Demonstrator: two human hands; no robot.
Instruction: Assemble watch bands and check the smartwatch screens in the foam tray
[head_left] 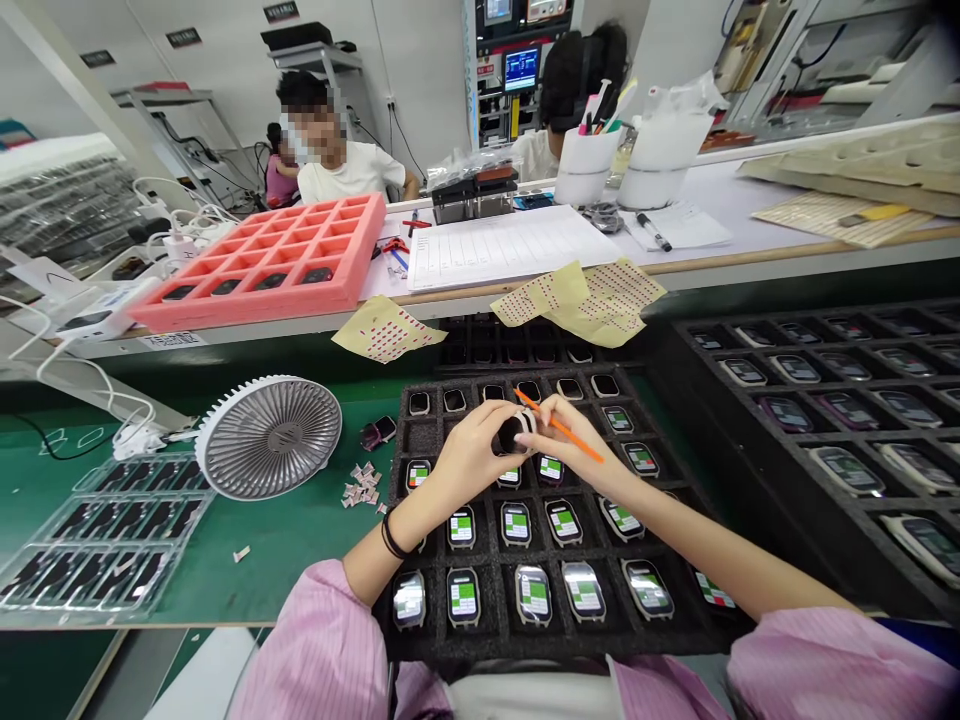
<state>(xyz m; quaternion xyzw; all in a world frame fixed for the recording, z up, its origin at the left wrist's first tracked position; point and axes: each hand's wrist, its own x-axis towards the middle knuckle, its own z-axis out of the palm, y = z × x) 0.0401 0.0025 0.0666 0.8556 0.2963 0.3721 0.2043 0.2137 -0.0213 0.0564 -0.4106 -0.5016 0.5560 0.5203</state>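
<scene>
A green work mat [292,570] covers the near bench, with a black foam tray [570,648] on it directly below the hands. A second black foam tray [757,500] lies to the right. Both trays have rows of compartments holding watches [516,523], many with green-and-white patterned screens.

On the far table sits a pink foam tray [262,308], with a co-worker [345,172] in a white shirt seated beyond it. A clear plastic tray [97,540] rests at the left of the mat, and a white fan [268,437] lies beside it. A ruled paper sheet [510,247] lies on the far table, and a yellow sticker sheet [386,330] sits at the table's near edge.

The left hand [472,450] and right hand [577,445] are held above the middle of the tray under them, close together and not resting on it. The left hand's grip is narrow, with its fingers closed around a dark round piece [514,433] between the hands. The right hand's grip is a narrow pinch on an orange stick [561,426], which slants across the fingers. Its fingertips [536,412] reach the top of the dark round piece. The piece's exact kind cannot be determined because the fingers partly cover it.
</scene>
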